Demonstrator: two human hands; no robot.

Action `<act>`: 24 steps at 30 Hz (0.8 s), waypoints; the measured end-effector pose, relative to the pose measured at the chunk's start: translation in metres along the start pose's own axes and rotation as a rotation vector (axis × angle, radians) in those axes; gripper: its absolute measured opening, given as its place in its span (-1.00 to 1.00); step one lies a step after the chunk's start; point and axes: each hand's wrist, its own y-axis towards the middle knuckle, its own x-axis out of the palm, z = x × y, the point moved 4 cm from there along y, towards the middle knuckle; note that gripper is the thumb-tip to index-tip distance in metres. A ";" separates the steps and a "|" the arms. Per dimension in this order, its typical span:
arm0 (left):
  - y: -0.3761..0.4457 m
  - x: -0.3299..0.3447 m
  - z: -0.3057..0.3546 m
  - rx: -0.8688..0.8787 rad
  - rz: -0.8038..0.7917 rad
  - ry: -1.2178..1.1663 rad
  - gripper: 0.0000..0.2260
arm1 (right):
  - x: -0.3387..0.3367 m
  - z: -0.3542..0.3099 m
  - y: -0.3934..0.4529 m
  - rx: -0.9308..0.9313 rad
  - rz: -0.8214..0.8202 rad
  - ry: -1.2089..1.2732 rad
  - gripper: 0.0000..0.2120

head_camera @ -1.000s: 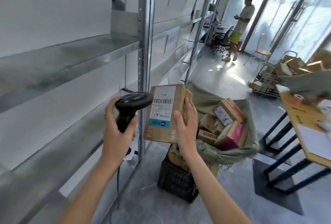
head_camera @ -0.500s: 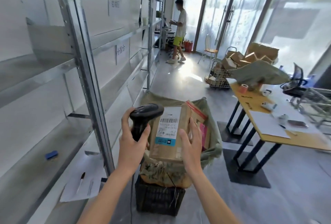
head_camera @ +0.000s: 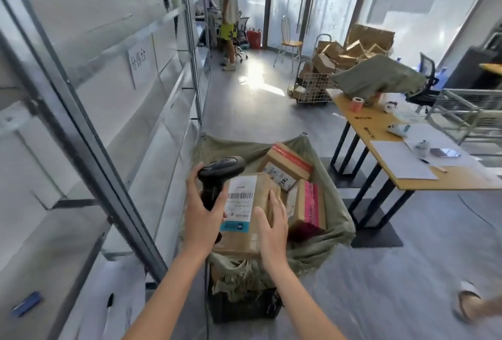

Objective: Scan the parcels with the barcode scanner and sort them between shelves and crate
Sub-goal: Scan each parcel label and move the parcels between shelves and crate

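My left hand (head_camera: 202, 216) grips a black barcode scanner (head_camera: 218, 174) by its handle, its head just above the label of a brown cardboard parcel (head_camera: 244, 209). My right hand (head_camera: 273, 224) holds that parcel by its right side, white barcode label facing up. The parcel hovers over the near end of a green sack (head_camera: 320, 252) draped in a black crate (head_camera: 244, 309). Inside lie other parcels, one with red tape (head_camera: 288, 166) and one with pink tape (head_camera: 307, 206). Grey metal shelves (head_camera: 89, 128) run along my left.
A yellow table (head_camera: 445, 176) with papers, a tape roll and small items stands at right. A wire cart (head_camera: 312, 89) piled with boxes is beyond it. Another person (head_camera: 228, 13) stands far down the aisle. A blue item (head_camera: 27, 304) and a pen lie on the lower shelf. A slippered foot (head_camera: 470, 304) shows at right.
My view has swung from the shelves toward the aisle and crate. Both hands, with scanner and parcel, have come down and now sit low over the sack's near end.
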 end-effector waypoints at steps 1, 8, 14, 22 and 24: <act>0.006 0.003 -0.009 -0.017 -0.006 0.010 -0.47 | 0.003 0.007 0.005 0.022 0.001 -0.009 -0.48; 0.041 0.034 -0.057 -0.113 -0.066 0.023 -0.45 | 0.008 0.039 0.059 0.119 0.015 -0.108 -0.47; 0.073 0.066 -0.092 -0.180 -0.025 0.085 -0.44 | -0.006 0.066 0.140 0.114 0.042 -0.409 -0.43; 0.099 0.082 -0.134 -0.268 0.038 0.131 -0.44 | 0.016 0.129 0.191 0.008 -0.077 -1.030 -0.37; 0.102 0.085 -0.140 -0.286 0.060 0.144 -0.44 | 0.023 0.133 0.196 0.007 -0.077 -1.064 -0.35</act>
